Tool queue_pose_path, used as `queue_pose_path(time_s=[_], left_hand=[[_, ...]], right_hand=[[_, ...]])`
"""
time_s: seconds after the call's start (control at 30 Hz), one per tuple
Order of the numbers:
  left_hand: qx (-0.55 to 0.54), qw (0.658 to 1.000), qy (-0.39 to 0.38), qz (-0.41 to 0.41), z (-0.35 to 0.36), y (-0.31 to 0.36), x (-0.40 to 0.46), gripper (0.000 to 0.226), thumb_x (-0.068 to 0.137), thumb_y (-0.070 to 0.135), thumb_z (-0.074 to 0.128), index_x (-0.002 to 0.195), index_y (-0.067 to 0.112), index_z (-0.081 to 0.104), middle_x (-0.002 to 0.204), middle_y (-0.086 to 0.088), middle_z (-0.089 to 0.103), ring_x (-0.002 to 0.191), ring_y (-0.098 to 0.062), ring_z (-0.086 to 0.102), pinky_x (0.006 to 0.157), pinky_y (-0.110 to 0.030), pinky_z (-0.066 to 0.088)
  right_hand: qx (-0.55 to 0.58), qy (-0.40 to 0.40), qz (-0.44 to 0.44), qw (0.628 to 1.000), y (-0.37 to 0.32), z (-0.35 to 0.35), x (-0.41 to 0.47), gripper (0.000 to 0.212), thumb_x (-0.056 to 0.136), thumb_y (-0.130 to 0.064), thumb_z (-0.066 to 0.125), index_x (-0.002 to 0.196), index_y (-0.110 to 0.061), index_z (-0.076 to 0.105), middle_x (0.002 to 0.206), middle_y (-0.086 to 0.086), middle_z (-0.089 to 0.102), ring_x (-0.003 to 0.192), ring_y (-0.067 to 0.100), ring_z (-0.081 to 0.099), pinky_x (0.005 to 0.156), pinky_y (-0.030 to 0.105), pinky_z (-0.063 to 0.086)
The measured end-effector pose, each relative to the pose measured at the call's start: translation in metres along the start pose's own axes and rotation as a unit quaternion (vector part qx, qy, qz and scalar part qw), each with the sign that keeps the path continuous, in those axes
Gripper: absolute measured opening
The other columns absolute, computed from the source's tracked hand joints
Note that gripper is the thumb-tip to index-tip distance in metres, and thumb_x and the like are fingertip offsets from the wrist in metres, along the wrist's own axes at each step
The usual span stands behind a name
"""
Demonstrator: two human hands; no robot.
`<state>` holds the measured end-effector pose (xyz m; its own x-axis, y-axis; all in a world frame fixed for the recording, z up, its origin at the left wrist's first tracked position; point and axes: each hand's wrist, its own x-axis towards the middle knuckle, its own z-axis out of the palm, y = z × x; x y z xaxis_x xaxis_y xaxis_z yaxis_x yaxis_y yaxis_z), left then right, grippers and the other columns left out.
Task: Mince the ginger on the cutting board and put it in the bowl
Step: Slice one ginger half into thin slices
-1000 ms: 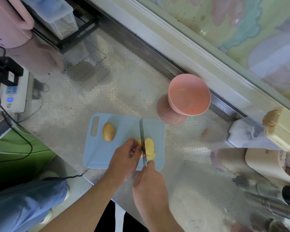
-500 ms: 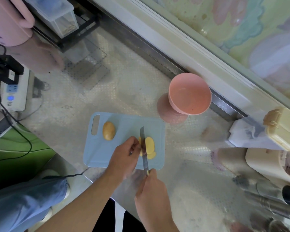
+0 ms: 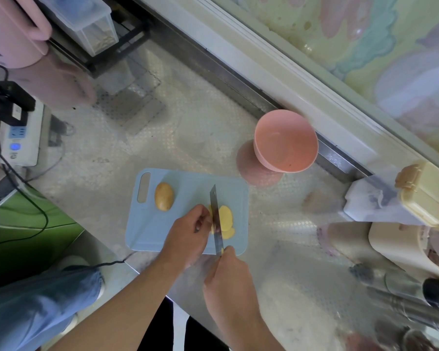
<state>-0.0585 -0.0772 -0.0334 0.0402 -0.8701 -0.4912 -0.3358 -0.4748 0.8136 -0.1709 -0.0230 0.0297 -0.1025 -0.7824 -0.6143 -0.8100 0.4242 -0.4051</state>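
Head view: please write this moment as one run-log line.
stage: slicing | right hand: holds knife | left hand: steadies ginger | slices: on cutting board | pink bowl: empty

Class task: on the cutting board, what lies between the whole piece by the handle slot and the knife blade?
In the head view, only bare blue board lies between the whole piece and the blade; the left hand's fingertips sit lower down.

Bowl (image 3: 286, 140) behind cutting board (image 3: 162, 224), ginger (image 3: 164, 196) on it.

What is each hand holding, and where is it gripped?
The right hand holds the knife by its handle. The left hand pins the ginger to the cutting board with its fingers.
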Motion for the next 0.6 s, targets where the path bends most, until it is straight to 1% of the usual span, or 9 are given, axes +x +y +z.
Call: queue_pose_path(time_s=[0.13,0.23,0.27,0.33,0.4,0.47,0.5,0.6], left_hand=[[-0.004,1.0,0.006,0.0,0.0,0.001,-0.001,0.021,0.106,0.026,0.052,0.085,0.022,0.056,0.077,0.0,0.068,0.078,-0.026,0.062,0.076,-0.043,0.053],[0.006,1.0,0.005,-0.002,0.0,-0.002,-0.001,0.021,0.105,0.026,0.053,0.084,0.023,0.055,0.076,-0.004,0.066,0.075,-0.026,0.059,0.07,-0.039,0.05],[0.015,1.0,0.004,-0.002,0.0,-0.003,-0.001,0.021,0.105,0.027,0.054,0.084,0.023,0.055,0.076,-0.005,0.065,0.071,-0.024,0.057,0.067,-0.037,0.048],[0.028,1.0,0.003,-0.002,0.001,-0.006,-0.001,0.021,0.105,0.028,0.054,0.084,0.024,0.055,0.075,-0.004,0.064,0.065,-0.017,0.052,0.064,-0.031,0.044],[0.028,1.0,0.014,-0.003,0.002,-0.004,-0.001,0.021,0.104,0.027,0.055,0.083,0.023,0.055,0.072,-0.003,0.061,0.064,-0.016,0.051,0.063,-0.032,0.044],[0.019,0.999,0.033,-0.008,0.003,-0.003,-0.001,0.022,0.103,0.024,0.054,0.081,0.021,0.054,0.069,-0.003,0.058,0.065,-0.019,0.052,0.063,-0.036,0.045],[0.016,0.999,0.042,-0.009,0.004,-0.003,-0.002,0.022,0.102,0.023,0.054,0.08,0.021,0.053,0.069,-0.002,0.058,0.063,-0.017,0.051,0.063,-0.037,0.045],[0.01,0.998,0.058,-0.013,0.004,-0.003,-0.005,0.021,0.101,0.023,0.056,0.081,0.021,0.054,0.069,0.002,0.059,0.061,-0.011,0.049,0.062,-0.033,0.044]], right_hand=[[0.006,-0.015,0.009,1.0,-0.004,-0.005,0.01,0.006,0.093,-0.02,0.04,0.094,-0.018,0.046,0.083,0.002,0.061,0.075,0.021,0.063,0.055,0.03,0.043],[-0.001,-0.023,0.01,1.0,-0.002,-0.004,0.016,0.006,0.093,-0.021,0.042,0.094,-0.017,0.046,0.082,0.0,0.058,0.076,0.022,0.062,0.053,0.029,0.041],[-0.007,-0.021,0.014,1.0,-0.001,-0.001,0.017,0.006,0.093,-0.021,0.041,0.095,-0.018,0.046,0.083,-0.001,0.059,0.077,0.021,0.063,0.054,0.029,0.043],[-0.021,-0.012,0.025,0.999,0.003,0.007,0.017,0.007,0.095,-0.022,0.04,0.1,-0.02,0.045,0.088,0.0,0.062,0.082,0.022,0.064,0.063,0.034,0.05],[-0.031,-0.008,0.032,0.999,0.005,0.015,0.017,0.009,0.096,-0.021,0.039,0.104,-0.021,0.043,0.093,0.001,0.065,0.086,0.024,0.066,0.069,0.037,0.053],[-0.026,-0.008,0.031,0.999,0.007,0.02,0.017,0.01,0.095,-0.019,0.038,0.103,-0.021,0.042,0.092,0.001,0.066,0.084,0.024,0.067,0.07,0.039,0.055],[-0.021,-0.007,0.03,0.999,0.007,0.021,0.018,0.009,0.094,-0.019,0.037,0.102,-0.021,0.041,0.09,0.001,0.066,0.083,0.023,0.067,0.07,0.041,0.056],[-0.008,-0.008,0.025,1.0,0.01,0.022,0.019,0.009,0.094,-0.018,0.036,0.101,-0.021,0.041,0.088,0.003,0.066,0.08,0.025,0.066,0.069,0.043,0.055]])
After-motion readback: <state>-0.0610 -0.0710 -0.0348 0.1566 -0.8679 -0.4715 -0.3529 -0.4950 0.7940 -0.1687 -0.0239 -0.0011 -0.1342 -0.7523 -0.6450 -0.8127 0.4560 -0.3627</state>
